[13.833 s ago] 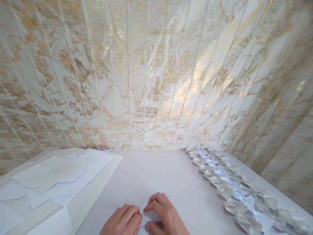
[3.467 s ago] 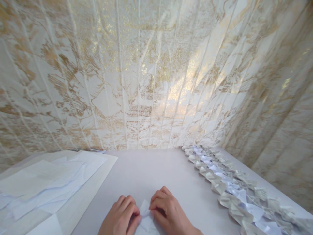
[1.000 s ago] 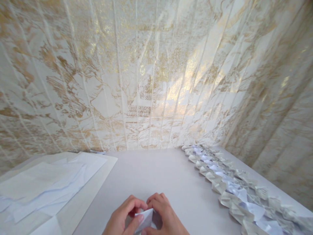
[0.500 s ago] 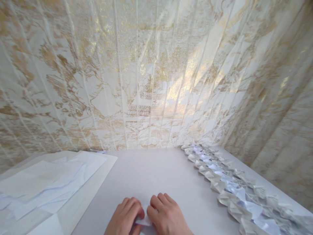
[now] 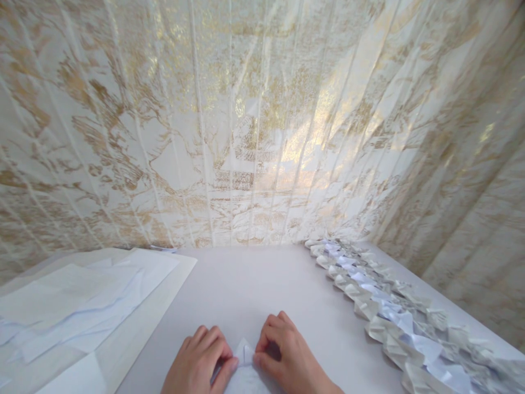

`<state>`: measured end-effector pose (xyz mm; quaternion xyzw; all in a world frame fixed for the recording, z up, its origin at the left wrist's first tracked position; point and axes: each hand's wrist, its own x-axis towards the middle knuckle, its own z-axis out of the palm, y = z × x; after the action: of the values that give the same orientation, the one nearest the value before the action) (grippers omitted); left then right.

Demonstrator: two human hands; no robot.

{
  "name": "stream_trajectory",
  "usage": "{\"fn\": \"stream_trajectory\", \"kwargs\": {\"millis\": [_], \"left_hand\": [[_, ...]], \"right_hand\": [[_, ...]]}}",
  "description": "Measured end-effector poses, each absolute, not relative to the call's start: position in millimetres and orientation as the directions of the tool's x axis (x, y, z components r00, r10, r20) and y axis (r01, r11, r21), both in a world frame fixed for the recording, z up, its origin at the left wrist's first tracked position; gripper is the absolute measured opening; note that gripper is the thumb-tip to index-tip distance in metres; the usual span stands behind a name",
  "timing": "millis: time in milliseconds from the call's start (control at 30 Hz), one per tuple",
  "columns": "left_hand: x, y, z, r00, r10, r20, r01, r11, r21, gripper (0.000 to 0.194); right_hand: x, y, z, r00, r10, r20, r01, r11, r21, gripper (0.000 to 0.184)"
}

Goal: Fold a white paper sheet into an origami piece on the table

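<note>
A small white folded paper point(image 5: 245, 353) lies on the table at the bottom middle, its pointed tip facing away from me. My left hand point(image 5: 200, 358) is at its left edge, thumb and forefinger closed together there. On the opposite edge, my right hand point(image 5: 287, 350) pinches the paper with thumb and forefinger, the other fingers curled above. A crease or flap runs down the middle of the tip. The paper's near part runs down to the bottom of the view and is partly cut off.
Loose white paper sheets point(image 5: 82, 312) are piled on a larger sheet point(image 5: 164, 298) at the left. Along the right side of the pale table point(image 5: 246, 290) stand long rows of folded paper pieces point(image 5: 389, 309). A gold-patterned curtain point(image 5: 213, 137) hangs behind the table.
My hands have moved apart, the right one turning to pinch the paper's right edge. The pointed tip, covered before, now shows between them.
</note>
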<state>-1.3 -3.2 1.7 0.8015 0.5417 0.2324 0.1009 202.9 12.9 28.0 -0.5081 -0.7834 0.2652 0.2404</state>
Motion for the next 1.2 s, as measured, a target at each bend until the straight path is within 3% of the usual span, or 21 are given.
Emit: {"fn": "stream_trajectory", "kwargs": {"millis": [433,633,867,1200], "left_hand": [[9.8,-3.0,7.3,0.218,0.929,0.298,0.853,-0.330,0.405,0.011],[7.9,-2.2,3.6,0.237,0.920,0.313,0.806,-0.366,0.465,0.016],[12.2,-2.1,4.5,0.246,0.925,0.288,0.811,-0.359,0.461,0.013],[11.2,-0.5,0.9,0.246,0.935,0.255,0.805,-0.344,0.484,0.015]], "right_hand": [[193.6,12.5,20.4,-0.286,0.949,0.130,0.726,0.303,-0.617,0.015],[192.9,10.9,23.3,-0.410,0.904,0.118,0.645,0.379,-0.664,0.041],[178.4,9.1,23.2,-0.321,0.938,0.128,0.675,0.321,-0.664,0.021],[188.0,10.5,25.8,-0.329,0.943,0.055,0.685,0.278,-0.674,0.044]]}}
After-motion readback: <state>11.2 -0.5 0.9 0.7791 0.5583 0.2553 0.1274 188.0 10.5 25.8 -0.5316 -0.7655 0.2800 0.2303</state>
